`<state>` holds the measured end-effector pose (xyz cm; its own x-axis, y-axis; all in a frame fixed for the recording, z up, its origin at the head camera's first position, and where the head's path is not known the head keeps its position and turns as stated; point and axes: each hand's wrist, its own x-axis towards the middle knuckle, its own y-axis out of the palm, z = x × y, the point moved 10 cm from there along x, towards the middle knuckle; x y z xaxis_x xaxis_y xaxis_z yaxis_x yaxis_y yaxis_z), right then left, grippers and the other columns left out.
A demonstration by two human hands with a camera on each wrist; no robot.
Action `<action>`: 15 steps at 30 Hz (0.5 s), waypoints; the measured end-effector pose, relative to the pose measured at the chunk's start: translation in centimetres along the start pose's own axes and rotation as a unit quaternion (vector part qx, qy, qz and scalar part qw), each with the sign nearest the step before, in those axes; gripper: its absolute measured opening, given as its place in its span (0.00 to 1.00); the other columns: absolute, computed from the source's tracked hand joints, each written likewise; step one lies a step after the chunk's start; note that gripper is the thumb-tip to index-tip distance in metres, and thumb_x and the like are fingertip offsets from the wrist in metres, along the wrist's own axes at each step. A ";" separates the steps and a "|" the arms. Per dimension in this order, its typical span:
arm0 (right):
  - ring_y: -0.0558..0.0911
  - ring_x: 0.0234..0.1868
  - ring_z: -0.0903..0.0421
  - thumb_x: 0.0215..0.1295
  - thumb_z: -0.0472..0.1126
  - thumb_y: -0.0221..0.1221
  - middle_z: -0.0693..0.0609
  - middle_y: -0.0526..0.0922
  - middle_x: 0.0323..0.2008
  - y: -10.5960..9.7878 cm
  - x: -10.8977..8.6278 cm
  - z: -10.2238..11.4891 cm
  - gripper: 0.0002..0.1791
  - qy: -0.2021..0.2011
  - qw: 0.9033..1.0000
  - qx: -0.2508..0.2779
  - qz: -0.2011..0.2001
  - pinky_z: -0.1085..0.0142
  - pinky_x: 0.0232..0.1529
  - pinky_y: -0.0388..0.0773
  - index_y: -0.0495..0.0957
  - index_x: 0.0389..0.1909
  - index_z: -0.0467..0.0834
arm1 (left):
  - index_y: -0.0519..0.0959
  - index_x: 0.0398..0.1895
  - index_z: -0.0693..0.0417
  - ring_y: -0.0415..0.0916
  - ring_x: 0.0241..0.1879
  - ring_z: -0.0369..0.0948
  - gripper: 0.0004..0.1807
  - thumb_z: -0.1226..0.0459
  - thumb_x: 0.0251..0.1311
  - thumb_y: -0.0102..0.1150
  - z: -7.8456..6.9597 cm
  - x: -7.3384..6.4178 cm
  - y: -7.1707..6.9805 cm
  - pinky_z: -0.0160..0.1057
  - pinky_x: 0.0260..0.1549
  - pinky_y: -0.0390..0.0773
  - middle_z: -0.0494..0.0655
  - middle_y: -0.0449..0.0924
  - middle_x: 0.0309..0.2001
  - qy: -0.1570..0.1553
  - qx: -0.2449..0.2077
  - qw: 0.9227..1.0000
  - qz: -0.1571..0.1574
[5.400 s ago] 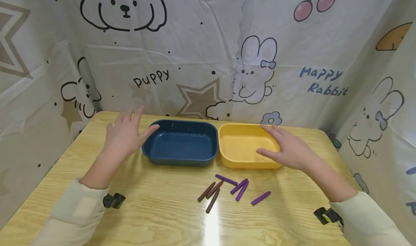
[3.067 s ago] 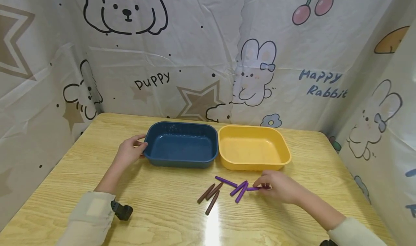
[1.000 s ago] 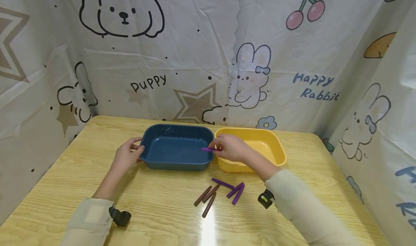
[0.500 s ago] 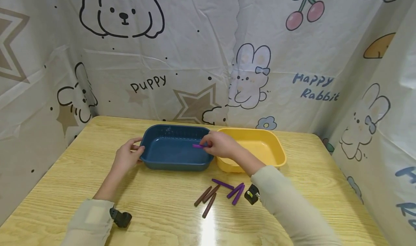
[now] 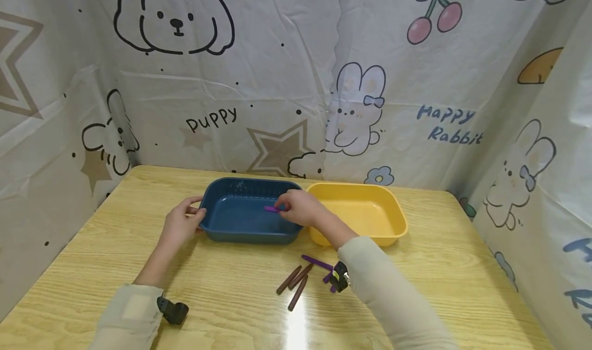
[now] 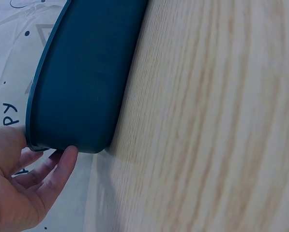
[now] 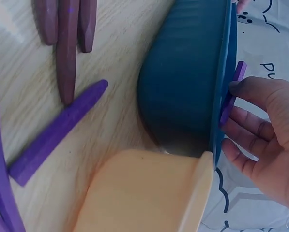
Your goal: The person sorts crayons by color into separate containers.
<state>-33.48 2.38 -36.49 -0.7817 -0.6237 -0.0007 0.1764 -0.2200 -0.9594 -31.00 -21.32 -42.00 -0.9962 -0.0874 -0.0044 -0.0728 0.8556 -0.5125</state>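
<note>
My right hand (image 5: 301,207) pinches a purple crayon (image 5: 270,209) between thumb and fingers, over the right part of the blue tray (image 5: 250,236). In the right wrist view the held crayon (image 7: 240,71) lies partly behind the tray's rim. At the tray's left end, my left hand (image 5: 180,220) holds the rim and end wall. The left wrist view has those fingers (image 6: 67,162) against the outer wall. On the table in front lie brown crayons (image 5: 298,293) and purple crayons (image 5: 315,261); the right wrist camera partly covers the purple ones in the head view.
A yellow tray (image 5: 365,211) stands against the blue tray's right side, with my right forearm crossing its near left corner. Behind the wooden table (image 5: 222,298) hangs a printed cloth (image 5: 277,83), which also closes off both sides.
My left hand came down onto the blue tray's end. My right hand picked up a purple crayon from the table and carried it left, past the yellow tray, over the blue one.
</note>
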 end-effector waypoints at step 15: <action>0.72 0.29 0.58 0.62 0.42 0.60 0.51 0.81 0.31 -0.5 -0.7 -0.9 0.13 0.031 0.998 0.047 -0.005 0.68 0.33 0.73 0.82 0.45 0.43 | 0.63 0.66 0.59 0.79 0.31 0.38 0.25 0.62 0.68 0.47 0.1 0.0 0.0 0.40 0.31 0.85 0.65 0.72 0.49 0.000 -0.006 1.000 0.000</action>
<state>-33.59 3.57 -36.26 -0.8186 -0.5743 -0.0105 0.2204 -0.2973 -0.9290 -30.96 -21.40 -42.05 -0.9962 -0.0875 -0.0046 -0.0734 0.8621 -0.5013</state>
